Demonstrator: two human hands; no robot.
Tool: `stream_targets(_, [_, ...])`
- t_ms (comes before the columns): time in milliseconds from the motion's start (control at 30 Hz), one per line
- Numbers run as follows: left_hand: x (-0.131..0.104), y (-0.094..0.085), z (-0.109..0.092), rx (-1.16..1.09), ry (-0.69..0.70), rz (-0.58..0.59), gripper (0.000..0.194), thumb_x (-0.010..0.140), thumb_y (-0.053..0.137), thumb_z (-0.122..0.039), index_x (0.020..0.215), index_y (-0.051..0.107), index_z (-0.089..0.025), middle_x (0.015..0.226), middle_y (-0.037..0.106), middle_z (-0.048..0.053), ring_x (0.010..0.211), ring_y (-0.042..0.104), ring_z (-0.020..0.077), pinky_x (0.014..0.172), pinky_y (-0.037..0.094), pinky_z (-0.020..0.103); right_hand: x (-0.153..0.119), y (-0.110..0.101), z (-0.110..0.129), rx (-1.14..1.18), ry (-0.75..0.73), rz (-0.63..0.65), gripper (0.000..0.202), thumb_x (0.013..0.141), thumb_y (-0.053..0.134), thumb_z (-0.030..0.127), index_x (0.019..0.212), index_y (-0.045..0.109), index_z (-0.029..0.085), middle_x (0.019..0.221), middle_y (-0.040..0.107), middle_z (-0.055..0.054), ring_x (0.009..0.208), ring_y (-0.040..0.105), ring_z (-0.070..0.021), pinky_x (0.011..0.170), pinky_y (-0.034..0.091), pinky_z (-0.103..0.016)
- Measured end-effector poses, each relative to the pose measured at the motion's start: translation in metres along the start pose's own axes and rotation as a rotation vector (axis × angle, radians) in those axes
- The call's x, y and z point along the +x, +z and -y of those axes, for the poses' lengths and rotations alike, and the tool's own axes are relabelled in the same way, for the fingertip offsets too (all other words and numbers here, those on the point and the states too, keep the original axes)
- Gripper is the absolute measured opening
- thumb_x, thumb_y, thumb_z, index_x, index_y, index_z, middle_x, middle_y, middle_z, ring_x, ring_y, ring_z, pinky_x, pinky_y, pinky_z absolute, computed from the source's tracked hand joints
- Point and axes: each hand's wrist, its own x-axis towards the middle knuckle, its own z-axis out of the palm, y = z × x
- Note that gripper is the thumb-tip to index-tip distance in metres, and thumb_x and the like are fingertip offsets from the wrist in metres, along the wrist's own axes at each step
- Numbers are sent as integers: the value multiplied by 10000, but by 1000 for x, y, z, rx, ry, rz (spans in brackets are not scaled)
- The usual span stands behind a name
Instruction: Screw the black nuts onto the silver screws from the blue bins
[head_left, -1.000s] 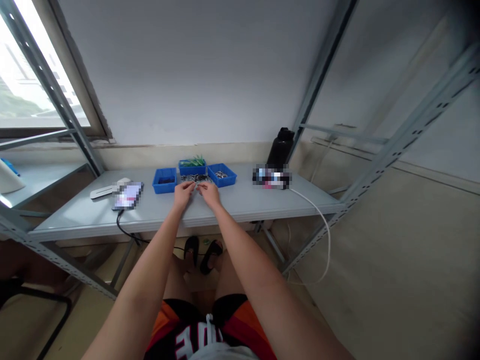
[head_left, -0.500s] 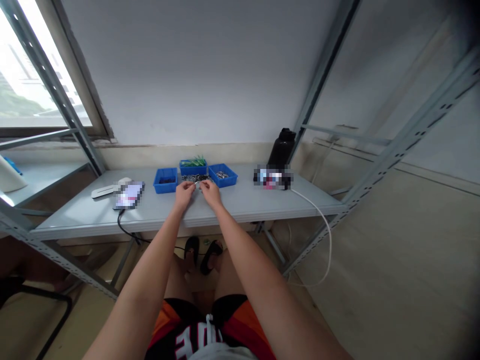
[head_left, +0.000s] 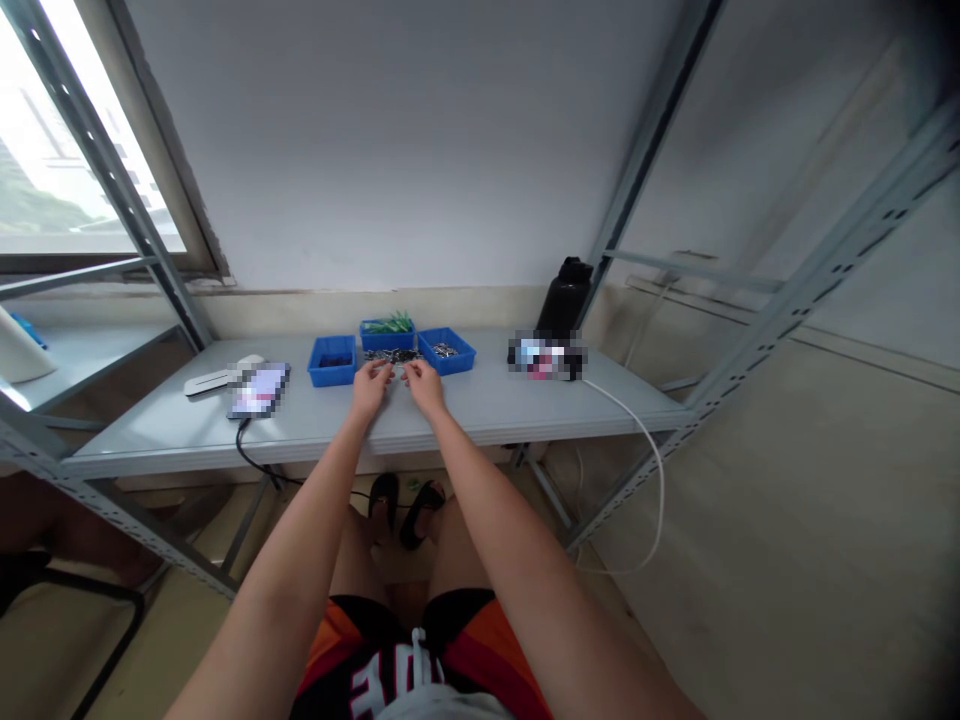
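My left hand (head_left: 371, 386) and my right hand (head_left: 422, 384) face each other over the front middle of the shelf table, fingers pinched. Between the fingertips is something small and pale, too small to name. Right behind them lies a loose pile of small dark and silvery parts (head_left: 391, 355). A blue bin (head_left: 332, 376) with dark bits inside stands to the left of my left hand. Another blue bin (head_left: 458, 362), holding small shiny metal pieces, is beyond my right hand. A third blue bin (head_left: 386, 341) at the back contains thin green pieces (head_left: 391, 323).
On the left of the grey tabletop (head_left: 495, 405) lie a phone (head_left: 259, 390) with a black cable and a white flat object (head_left: 206, 383). To the right, a black bottle (head_left: 562, 302) stands behind another device (head_left: 545, 357) with a white cable. Metal shelf posts frame both sides.
My fingertips have drawn slightly apart, with the small pale thing still between them. The bins and the pile stay where they were.
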Motion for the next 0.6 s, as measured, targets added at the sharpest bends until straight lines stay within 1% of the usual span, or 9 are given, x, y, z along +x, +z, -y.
stream_targets(67, [1, 1, 2, 52, 19, 24, 296, 771, 638, -366, 903, 701, -109, 754, 709, 89, 660, 610, 171, 575, 433, 253, 2, -1, -1, 7, 34, -49, 189, 895, 474, 315, 861, 617, 195, 776, 707, -19, 658, 624, -141, 700, 492, -256])
stream_targets(133, [2, 3, 5, 124, 66, 75, 246, 765, 621, -359, 755, 702, -126, 681, 686, 67, 639, 591, 173, 577, 423, 260, 3, -2, -2, 12, 58, -94, 197, 901, 458, 312, 864, 612, 195, 767, 706, -19, 654, 623, -141, 701, 491, -253])
stream_targets(200, [4, 4, 8, 175, 129, 140, 240, 765, 596, -343, 700, 701, -138, 642, 671, 49, 620, 575, 170, 587, 419, 263, 4, -3, -3, 18, 64, -100, 195, 898, 460, 309, 869, 615, 194, 766, 706, -20, 661, 628, -143, 705, 494, -254])
stream_targets(267, [4, 5, 10, 170, 172, 172, 247, 769, 571, -340, 730, 714, -141, 669, 684, 46, 614, 569, 165, 600, 423, 264, 3, -2, -4, 19, 44, -51, 181, 887, 484, 308, 877, 623, 193, 769, 707, -20, 668, 633, -146, 701, 498, -258])
stream_targets(400, [4, 2, 9, 110, 179, 137, 271, 762, 571, -365, 797, 716, -139, 746, 707, 70, 653, 587, 178, 634, 442, 278, 0, 2, -4, 1, -22, 74, 142, 864, 534, 290, 848, 641, 198, 772, 705, -17, 720, 652, -149, 707, 504, -257])
stream_targets(500, [4, 0, 8, 91, 168, 125, 261, 756, 579, -359, 817, 707, -141, 772, 704, 75, 687, 596, 184, 648, 446, 280, -2, 3, -2, -23, -39, 117, 151, 863, 541, 290, 828, 657, 201, 769, 707, -13, 733, 656, -148, 728, 508, -261])
stream_targets(600, [3, 0, 7, 83, 151, 124, 232, 759, 578, -346, 793, 689, -145, 758, 689, 67, 700, 595, 181, 631, 443, 268, -3, 1, 1, -20, -44, 132, 157, 855, 556, 295, 809, 671, 197, 768, 712, -17, 718, 655, -151, 738, 512, -269])
